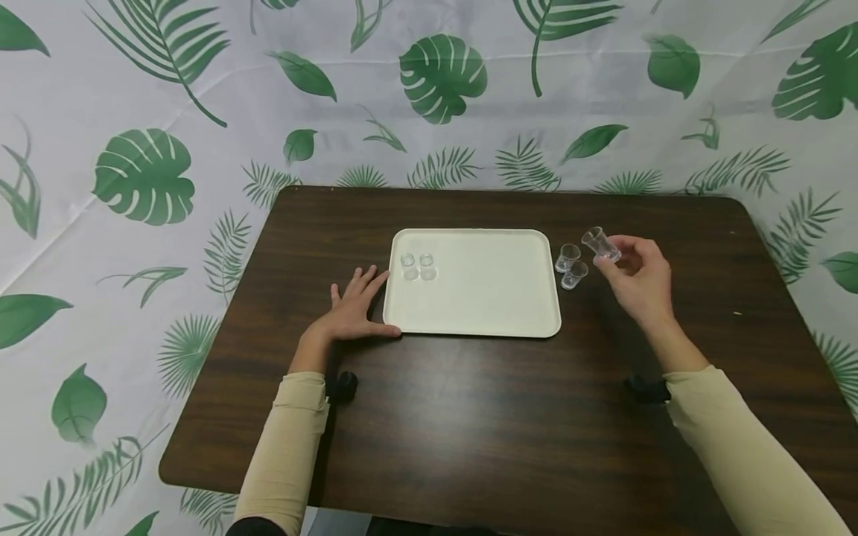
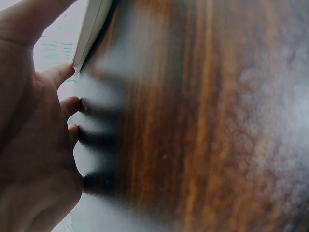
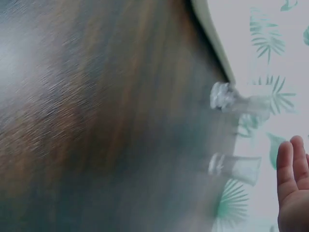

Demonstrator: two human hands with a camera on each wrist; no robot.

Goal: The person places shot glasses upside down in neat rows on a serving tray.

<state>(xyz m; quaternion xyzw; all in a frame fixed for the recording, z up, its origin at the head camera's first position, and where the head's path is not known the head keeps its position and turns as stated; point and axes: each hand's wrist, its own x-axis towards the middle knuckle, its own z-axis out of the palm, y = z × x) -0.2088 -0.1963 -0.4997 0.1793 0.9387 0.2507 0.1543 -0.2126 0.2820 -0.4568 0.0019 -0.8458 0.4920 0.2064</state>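
Observation:
In the head view a white tray (image 1: 482,313) lies on the table. My left hand (image 1: 351,313) is spread flat beside its left end, thumb touching the near left corner; in the left wrist view its fingers (image 2: 63,72) reach along the tray edge (image 2: 94,29). Two small clear glasses, one shot glass (image 1: 409,268) and another shot glass (image 1: 427,268), stand side by side on the tray's left part. To the right of the tray my right hand (image 1: 640,279) pinches a tilted clear shot glass (image 1: 600,243) between thumb and fingers, above the table.
Two more shot glasses, a farther one (image 1: 567,257) and a nearer one (image 1: 574,275), stand close together just right of the tray. The dark wooden table (image 1: 482,432) extends around everything. Behind it hangs a white cloth (image 1: 268,112) with green leaves.

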